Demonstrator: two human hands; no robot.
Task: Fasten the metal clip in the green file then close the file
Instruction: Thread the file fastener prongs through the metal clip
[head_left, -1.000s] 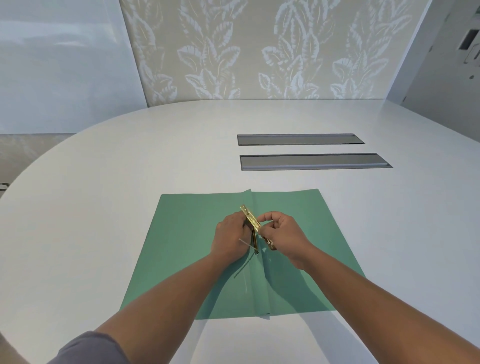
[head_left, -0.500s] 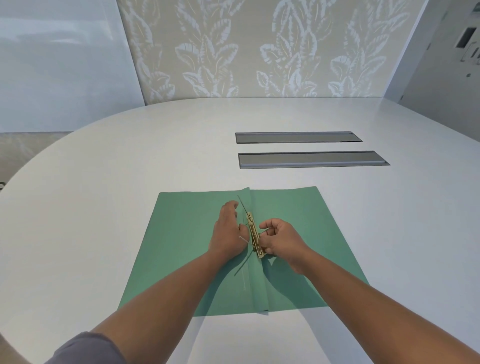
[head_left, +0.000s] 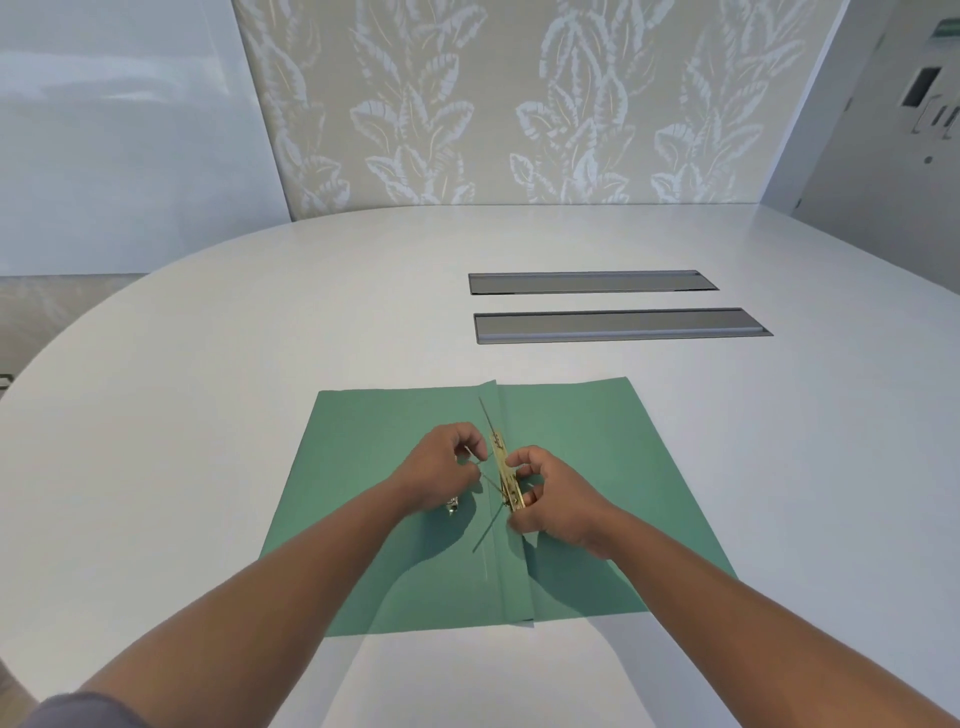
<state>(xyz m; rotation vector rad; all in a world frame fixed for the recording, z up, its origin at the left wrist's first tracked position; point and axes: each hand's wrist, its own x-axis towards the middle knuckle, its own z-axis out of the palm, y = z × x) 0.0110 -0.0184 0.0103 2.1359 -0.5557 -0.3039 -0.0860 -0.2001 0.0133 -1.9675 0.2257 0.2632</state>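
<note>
Bright, even, soft daylight fills the room. Both arms throw soft-edged shadows onto the green file (head_left: 363, 467) below and nearer than the left hand (head_left: 441, 475) and right hand (head_left: 558, 499). The white table (head_left: 208, 364) beyond the hands shows a pale sheen. Focus is sharp around the hands; wide-angle bending curves the table's edges and stretches the forearms.

Green file (head_left: 374, 499) open flat on white table (head_left: 208, 395). Right hand (head_left: 558, 499) pinches brass metal clip (head_left: 505, 480) at spine; left hand (head_left: 441, 467) grips thin prong (fingers curled).
</note>
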